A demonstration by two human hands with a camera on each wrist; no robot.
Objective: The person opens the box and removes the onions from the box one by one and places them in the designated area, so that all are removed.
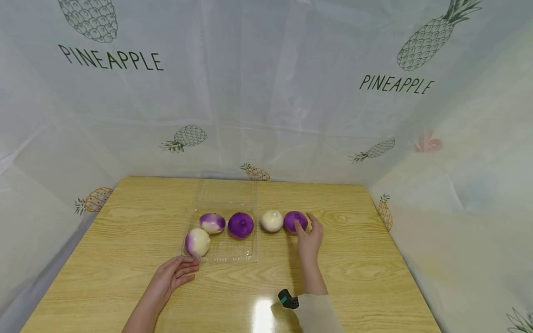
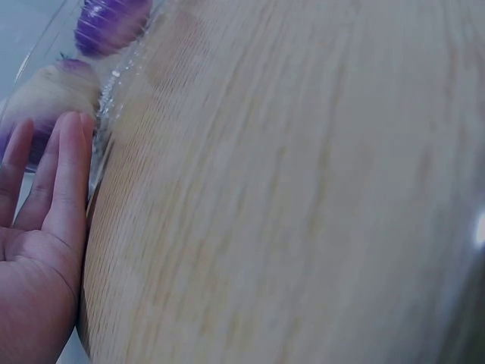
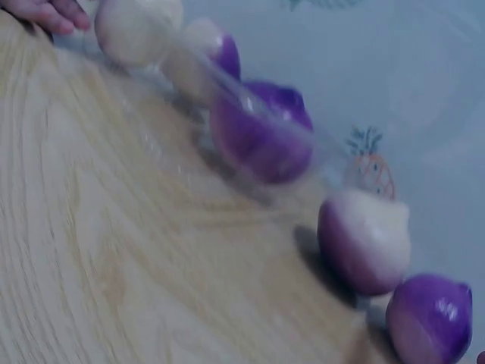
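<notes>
A clear plastic clamshell box (image 1: 226, 253) lies with its lid back on the table. Inside are a purple turnip (image 1: 240, 225), a white-and-purple turnip (image 1: 212, 223) and a mostly white turnip (image 1: 197, 243). My left hand (image 1: 170, 274), its fingers extended, touches the box's front left corner. Right of the box sit a pale turnip (image 1: 271, 221) and another purple turnip (image 1: 294, 221). My right hand (image 1: 310, 240) is at that last one, thumb over its near side and fingers spread by its right side. The right wrist view shows this purple turnip (image 3: 430, 318) resting beside the pale one.
Beneath everything is a wood-grain table (image 1: 233, 296). A pale pineapple-print curtain (image 1: 266, 92) hangs behind it and along both sides. A small black device (image 1: 288, 299) is at the right sleeve's cuff.
</notes>
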